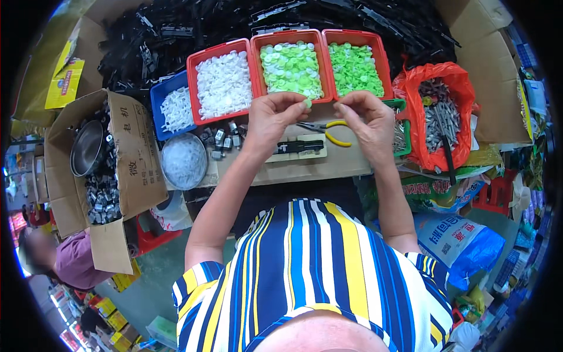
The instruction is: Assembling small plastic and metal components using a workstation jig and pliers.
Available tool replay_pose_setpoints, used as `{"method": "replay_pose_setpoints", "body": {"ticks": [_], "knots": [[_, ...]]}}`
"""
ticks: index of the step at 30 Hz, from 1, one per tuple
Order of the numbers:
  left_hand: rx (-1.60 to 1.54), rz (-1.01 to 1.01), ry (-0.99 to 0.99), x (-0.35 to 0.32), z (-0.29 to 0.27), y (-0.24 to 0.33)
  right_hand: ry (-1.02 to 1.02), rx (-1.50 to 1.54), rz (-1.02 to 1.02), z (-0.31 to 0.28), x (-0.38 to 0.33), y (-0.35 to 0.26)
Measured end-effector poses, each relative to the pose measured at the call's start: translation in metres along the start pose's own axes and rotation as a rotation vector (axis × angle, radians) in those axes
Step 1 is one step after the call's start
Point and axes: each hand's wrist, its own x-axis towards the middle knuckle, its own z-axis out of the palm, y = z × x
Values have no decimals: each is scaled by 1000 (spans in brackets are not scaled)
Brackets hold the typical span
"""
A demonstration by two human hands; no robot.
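Observation:
My left hand (271, 122) pinches a small light-green plastic disc (308, 102) between thumb and forefinger, just in front of the middle red bin. Level with it, my right hand (370, 124) has its thumb and fingertips pressed together; whatever they hold is too small to make out. A gap separates the two hands. Below them on the bench, a black plastic part (300, 145) lies in a cream holder (282, 157). Pliers with yellow handles (338, 139) rest between the holder and my right wrist. Small metal motors (226, 141) lie loose beside my left forearm.
Red bins hold white pieces (224, 82), green and white discs (290, 67) and green pieces (356, 69). Nearby are a blue bin (157, 111), a round dish (184, 185), a motor carton (143, 155) and a red bag of screws (463, 76). Black parts (199, 23) pile up behind.

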Motion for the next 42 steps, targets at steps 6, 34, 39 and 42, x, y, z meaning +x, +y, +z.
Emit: {"method": "replay_pose_setpoints", "body": {"ticks": [6,34,39,42], "knots": [[-21,18,-37,-22,5,3,-57,74,-150,32,-2,16],[298,365,148,-38,8,-11,-46,-468,-635,34,-12,18],[404,466,167,-49,4,-15,-43,-326,-357,33,-20,15],[427,463,120,-57,1,-20,-135,-339,-378,34,-23,17]]}}
